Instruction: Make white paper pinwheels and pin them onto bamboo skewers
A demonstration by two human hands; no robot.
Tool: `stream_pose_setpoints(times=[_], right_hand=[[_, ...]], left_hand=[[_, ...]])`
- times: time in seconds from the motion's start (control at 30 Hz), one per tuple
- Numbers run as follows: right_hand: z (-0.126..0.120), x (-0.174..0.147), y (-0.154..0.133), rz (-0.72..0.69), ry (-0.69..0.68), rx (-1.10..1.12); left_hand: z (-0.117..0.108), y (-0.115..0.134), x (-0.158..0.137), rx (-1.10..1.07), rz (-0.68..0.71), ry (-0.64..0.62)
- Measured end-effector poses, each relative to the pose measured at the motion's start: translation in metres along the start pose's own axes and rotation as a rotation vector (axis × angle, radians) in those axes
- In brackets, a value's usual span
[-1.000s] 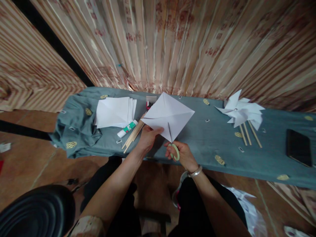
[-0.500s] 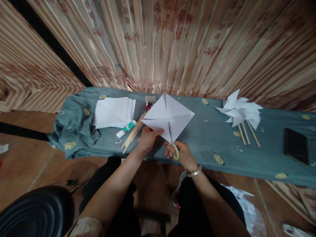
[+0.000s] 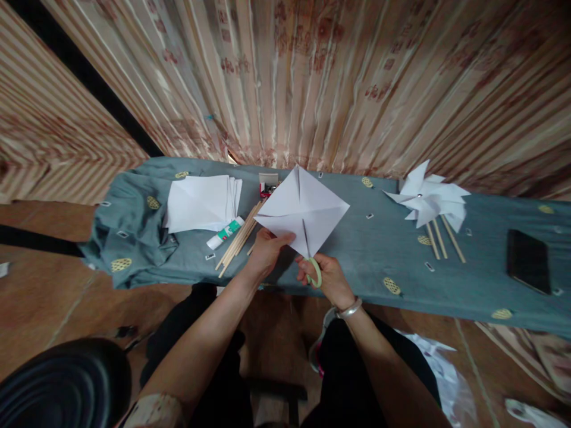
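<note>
My left hand (image 3: pixel 266 252) pinches the lower left edge of a white paper square (image 3: pixel 319 208), thumb on top. The square is turned with one corner toward me and has creases and slits running in from its corners. My right hand (image 3: pixel 328 276) is closed round the pale green handles of a pair of scissors (image 3: pixel 316 272). The scissors' blades lie along the slit at the near corner, pointing toward the middle of the sheet. Just left of the paper lie several wooden sticks (image 3: pixel 236 244) and a glue stick (image 3: pixel 225 233).
On the cloth-covered table (image 3: pixel 366 261), a stack of white paper (image 3: pixel 198 202) lies left and a small open box (image 3: pixel 268 185) stands behind. Paper pinwheels (image 3: pixel 430 199) on sticks and a dark phone (image 3: pixel 529 261) lie right. A black round stool (image 3: pixel 66 383) stands lower left.
The whole view has shifted slightly, so the table's things appear a little further left. Both hands keep their hold on the paper and the scissors, with hardly any movement.
</note>
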State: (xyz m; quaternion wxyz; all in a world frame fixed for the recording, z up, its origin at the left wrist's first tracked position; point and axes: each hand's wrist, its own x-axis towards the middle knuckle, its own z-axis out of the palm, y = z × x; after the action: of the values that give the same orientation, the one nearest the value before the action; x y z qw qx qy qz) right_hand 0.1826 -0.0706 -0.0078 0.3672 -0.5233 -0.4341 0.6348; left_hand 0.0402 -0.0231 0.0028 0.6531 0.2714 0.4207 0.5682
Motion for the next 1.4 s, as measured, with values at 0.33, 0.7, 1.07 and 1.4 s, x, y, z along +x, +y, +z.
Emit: stream_pose_setpoints(times=[0.33,0.7,1.07,1.4], right_hand=[[-0.001,0.0,0.0,0.0,0.0,0.009],[0.0,0.001,0.001,-0.015,0.01,-0.001],[-0.013,-0.01,-0.006,0.137,-0.34,-0.017],[-0.068,-0.029,-0.012,0.062,-0.455,0.05]], left_hand=[[0.001,0.0,-0.001,-0.015,0.01,-0.004],[0.001,0.001,-0.001,-0.008,0.021,0.008],[-0.006,0.013,0.005,-0.035,0.042,0.053],[-0.026,0.038,0.004,0.033,0.062,0.071]])
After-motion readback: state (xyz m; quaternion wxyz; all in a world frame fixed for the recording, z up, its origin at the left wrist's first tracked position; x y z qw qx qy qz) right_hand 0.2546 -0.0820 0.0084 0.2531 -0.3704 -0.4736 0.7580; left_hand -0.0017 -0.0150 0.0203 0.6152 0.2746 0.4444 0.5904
